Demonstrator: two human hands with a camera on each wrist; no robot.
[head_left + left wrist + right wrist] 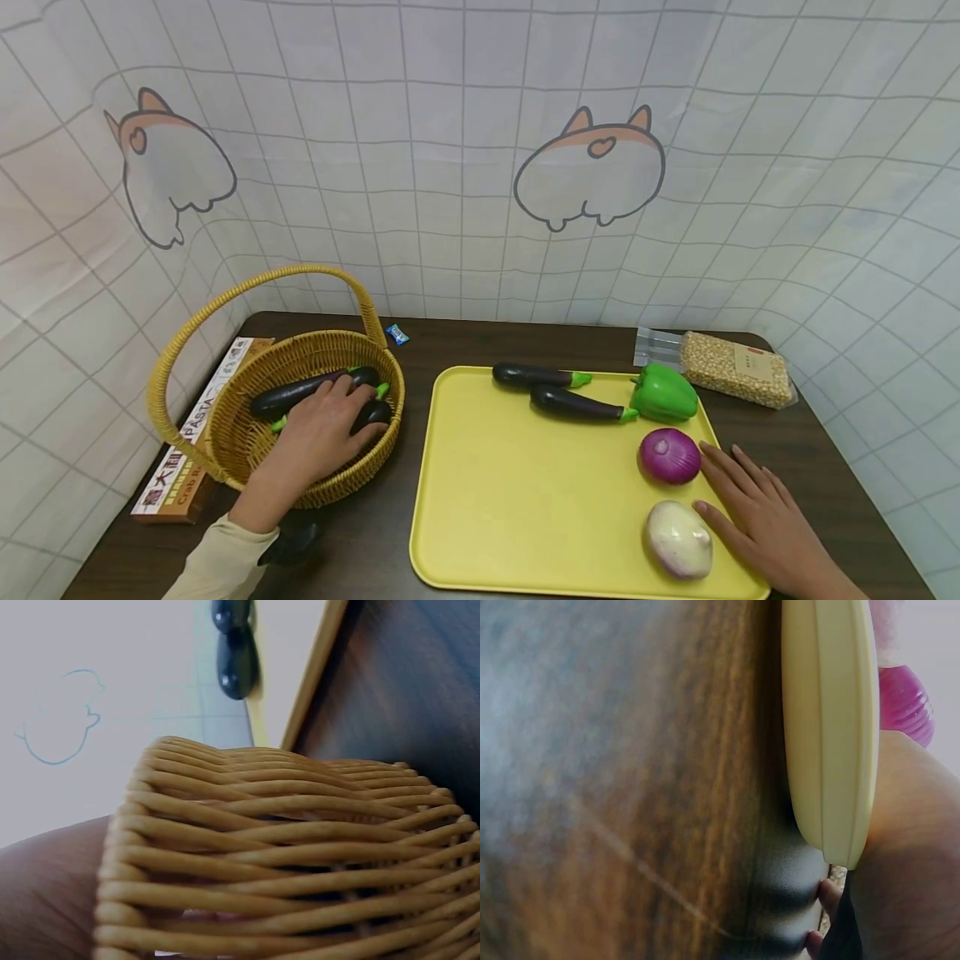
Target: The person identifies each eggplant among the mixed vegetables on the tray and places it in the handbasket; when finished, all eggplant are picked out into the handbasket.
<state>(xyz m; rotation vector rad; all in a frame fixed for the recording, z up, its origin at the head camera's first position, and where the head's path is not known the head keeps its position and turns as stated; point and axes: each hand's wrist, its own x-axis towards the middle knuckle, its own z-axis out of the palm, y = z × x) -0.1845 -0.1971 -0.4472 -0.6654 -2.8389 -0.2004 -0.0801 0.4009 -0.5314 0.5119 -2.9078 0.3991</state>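
Note:
Inside the wicker basket (395, 433), my left hand (322, 425) reaches down over several dark eggplants. One eggplant (372, 412) lies between its thumb and fingers, and the hand appears to grip it. A longer eggplant (288, 398) lies beside the fingers. The left wrist view is mostly filled by the basket's woven wall (285, 847). My right hand (768, 517) rests, fingers straight, at the right edge of the yellow tray (517, 500). Nearest to it are a purple onion (670, 457) and a round whitish vegetable with a purple tinge (678, 540).
Two eggplants, the upper (531, 376) and lower (576, 405), lie at the tray's back beside a green bell pepper (664, 393). Behind stands a bag of yellow grains (731, 367). A pasta box (180, 475) lies left of the basket; a small blue packet (397, 334) sits behind.

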